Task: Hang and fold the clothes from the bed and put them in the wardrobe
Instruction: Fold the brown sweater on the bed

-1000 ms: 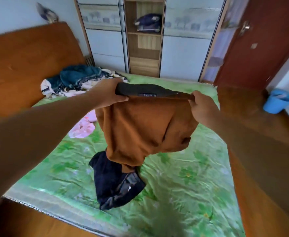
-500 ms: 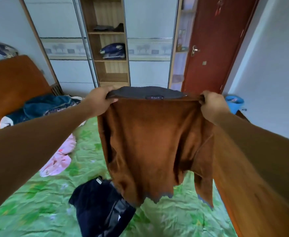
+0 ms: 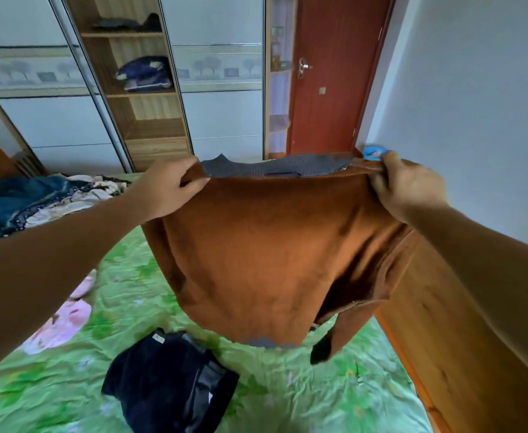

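Observation:
A brown sweater (image 3: 266, 260) with a dark grey collar hangs spread out in the air above the bed (image 3: 319, 392). My left hand (image 3: 169, 189) grips its left shoulder and my right hand (image 3: 409, 189) grips its right shoulder. One sleeve dangles at the lower right. A dark navy garment (image 3: 169, 379) lies crumpled on the green floral sheet below. A pink garment (image 3: 59, 326) lies to the left, and a pile of blue and white clothes (image 3: 22, 201) sits near the headboard. The wardrobe (image 3: 137, 82) stands behind, its middle section open with folded clothes on the shelves.
A red-brown door (image 3: 334, 73) stands shut right of the wardrobe. A wooden footboard (image 3: 475, 354) runs along the bed's right side. A blue bucket (image 3: 373, 151) peeks out behind my right hand. A grey wall fills the right.
Both hands have raised the sweater and pulled it wider, so it hangs open and clear of the bed. My view has tilted up toward the wardrobe and door.

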Demonstrator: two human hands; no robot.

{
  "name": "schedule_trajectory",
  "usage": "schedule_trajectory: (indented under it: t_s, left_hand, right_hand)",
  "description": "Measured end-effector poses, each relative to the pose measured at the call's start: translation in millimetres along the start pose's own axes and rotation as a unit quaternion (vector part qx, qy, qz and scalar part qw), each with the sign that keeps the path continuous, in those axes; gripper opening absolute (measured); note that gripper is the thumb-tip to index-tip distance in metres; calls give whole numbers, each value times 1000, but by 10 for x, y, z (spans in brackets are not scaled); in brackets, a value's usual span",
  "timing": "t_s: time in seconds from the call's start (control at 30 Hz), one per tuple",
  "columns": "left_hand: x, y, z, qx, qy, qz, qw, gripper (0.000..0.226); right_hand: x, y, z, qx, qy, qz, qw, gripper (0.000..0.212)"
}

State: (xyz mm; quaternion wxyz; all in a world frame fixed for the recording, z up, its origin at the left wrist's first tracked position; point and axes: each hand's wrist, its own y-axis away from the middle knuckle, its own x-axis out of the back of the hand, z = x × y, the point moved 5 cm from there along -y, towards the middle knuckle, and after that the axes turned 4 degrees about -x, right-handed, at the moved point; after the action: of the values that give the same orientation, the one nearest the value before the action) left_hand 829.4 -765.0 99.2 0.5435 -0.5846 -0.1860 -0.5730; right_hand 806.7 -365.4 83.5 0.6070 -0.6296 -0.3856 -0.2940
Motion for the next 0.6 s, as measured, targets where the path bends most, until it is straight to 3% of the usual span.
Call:
schedule_trajectory:
  t_s: [0.13,0.43,0.53,0.6]
  left_hand:
    - [-321,-109,-184,48,23,-68,996,8]
    - [-1761,-182,-787,164,64,-218,960,18]
    - [-2237,-396,-1091,174,52,-204,962,26]
    - [-2503,-741,-1354,191,42,-152,969,30]
  right_hand:
    - [-230,-34,49,40,32,-52,997,32]
    - [-1766,-38,484,8,-7,-287,958,12]
    - [-2442,-284,585,4,-25,-295,955,17]
    - [-2881,-616,572,6,-27,-267,963,22]
